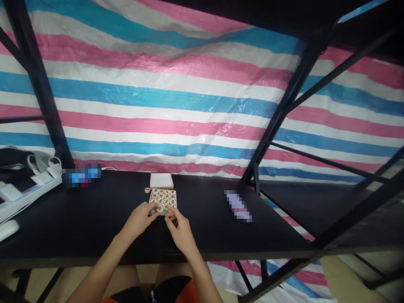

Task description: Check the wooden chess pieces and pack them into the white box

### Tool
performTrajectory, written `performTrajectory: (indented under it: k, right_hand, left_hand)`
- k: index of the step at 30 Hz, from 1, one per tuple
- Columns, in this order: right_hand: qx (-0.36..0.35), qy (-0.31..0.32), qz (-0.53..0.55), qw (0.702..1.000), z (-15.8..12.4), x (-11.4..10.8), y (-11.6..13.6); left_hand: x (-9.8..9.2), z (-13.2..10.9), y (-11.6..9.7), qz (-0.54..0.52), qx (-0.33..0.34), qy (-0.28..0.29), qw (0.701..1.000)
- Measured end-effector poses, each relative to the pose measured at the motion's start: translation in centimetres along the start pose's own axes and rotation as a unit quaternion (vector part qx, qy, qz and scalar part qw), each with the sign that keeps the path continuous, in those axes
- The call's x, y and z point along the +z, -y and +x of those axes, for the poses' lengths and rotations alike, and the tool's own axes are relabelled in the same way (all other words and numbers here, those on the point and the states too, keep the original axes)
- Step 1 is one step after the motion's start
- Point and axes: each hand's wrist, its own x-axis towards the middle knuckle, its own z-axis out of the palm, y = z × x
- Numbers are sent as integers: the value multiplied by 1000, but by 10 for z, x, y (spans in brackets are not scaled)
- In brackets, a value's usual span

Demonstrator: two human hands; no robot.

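Observation:
A small open box (163, 196) holds round, pale Chinese chess pieces in rows, with dark characters on their faces. At its front left corner is my left hand (142, 218), thumb and forefinger closed about a Chinese chess piece (160, 208) in the nearest row. My right hand (179, 229) is at the front right corner, its fingers bent against the box's near edge and the forefinger over the pieces. The fingertips partly cover the nearest row. One loose Chinese chess piece (147, 190) lies on the table just left of the box.
Behind the box lies a white lid or tray (161, 181). The black tabletop (110, 219) carries a blurred pale object (237, 206) at right and a blurred blue one (82, 175) at back left. A power strip (38, 185) with plugs lies far left. Black metal posts (284, 109) frame a striped sheet (164, 101).

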Motion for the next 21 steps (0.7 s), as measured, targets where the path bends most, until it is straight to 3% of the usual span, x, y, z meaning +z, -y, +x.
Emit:
performTrajectory:
  k: [4,11,14,16,21]
  right_hand:
    - [-8,-58,-35,998,1,-1,-4]
    - [15,-109,-94,989,3,-1,-5]
    - [21,-110,-117,987,2,1,-6]
    - [18,-112,-133,985,2,3,-6]
    - [18,-109,-162,981,1,5,-6]
  left_hand:
    - [3,9,3,102,54,-8,993]
    - [3,7,7,144,88,-32,985]
    - [-10,26,19,160,38,-62,984]
    - [-19,46,32,192,-6,-45,980]
    - [-23,79,61,218,-20,9,976]
